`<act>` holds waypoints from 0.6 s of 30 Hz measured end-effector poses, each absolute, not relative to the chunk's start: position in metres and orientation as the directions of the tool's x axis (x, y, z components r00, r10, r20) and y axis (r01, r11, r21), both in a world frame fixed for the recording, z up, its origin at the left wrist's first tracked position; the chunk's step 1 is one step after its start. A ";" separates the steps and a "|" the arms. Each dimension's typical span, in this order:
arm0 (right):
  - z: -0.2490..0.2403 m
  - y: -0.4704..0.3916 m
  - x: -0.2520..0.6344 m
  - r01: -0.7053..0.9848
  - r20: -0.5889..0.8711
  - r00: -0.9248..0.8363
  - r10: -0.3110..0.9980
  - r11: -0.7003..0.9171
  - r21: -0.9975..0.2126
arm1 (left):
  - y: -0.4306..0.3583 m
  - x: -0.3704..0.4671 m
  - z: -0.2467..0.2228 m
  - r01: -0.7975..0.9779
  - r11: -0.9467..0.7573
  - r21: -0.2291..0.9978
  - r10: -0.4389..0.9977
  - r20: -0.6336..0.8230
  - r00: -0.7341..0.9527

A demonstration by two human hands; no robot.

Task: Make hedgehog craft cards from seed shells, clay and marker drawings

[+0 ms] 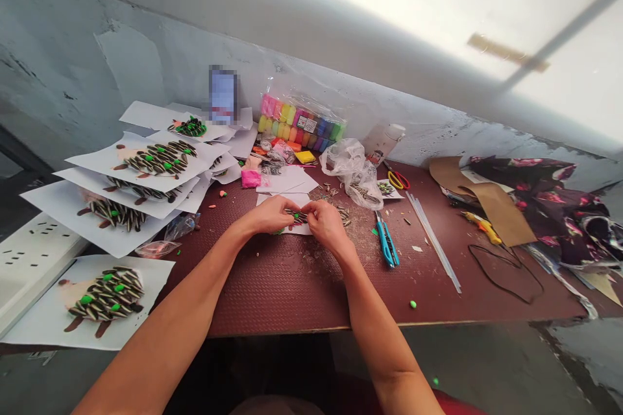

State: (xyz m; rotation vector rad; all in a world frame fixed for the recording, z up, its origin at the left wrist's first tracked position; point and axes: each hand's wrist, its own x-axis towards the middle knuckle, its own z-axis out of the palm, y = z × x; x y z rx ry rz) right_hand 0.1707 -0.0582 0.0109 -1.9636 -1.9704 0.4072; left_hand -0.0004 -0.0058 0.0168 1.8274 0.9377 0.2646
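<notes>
Close together over the table's middle, both hands work at a small piece covered with striped sunflower seeds and a green dot [296,215], with white paper [299,229] under it. My left hand [273,214] is closed at its left side, thumb and fingers bent together at the seeds. From the right, my right hand [325,223] pinches at the same piece; its fingertips hide whatever they hold. Loose sunflower seeds [344,214] lie just beyond the right hand. White paper sheets [287,180] lie behind the hands.
Left stands a stack of seed-hedgehog sheets [107,175], with another hedgehog sheet [158,272] nearer. Behind are coloured clay packs [304,123] and a plastic bag [348,165]. Rightward lie a blue box cutter [387,243], scissors [399,179], glue sticks [435,243] and a yellow glue gun [484,227].
</notes>
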 end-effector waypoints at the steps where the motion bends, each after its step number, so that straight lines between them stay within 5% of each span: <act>1: 0.011 -0.058 0.171 0.907 0.031 0.003 1.000 0.010 -0.422 | -0.006 0.000 0.017 0.483 -0.173 0.858 0.703 -0.236 0.671; 18: 0.017 -0.059 0.168 0.917 -0.021 0.013 1.000 -0.020 -0.398 | -0.006 0.001 0.018 0.491 -0.154 0.858 0.736 -0.232 0.636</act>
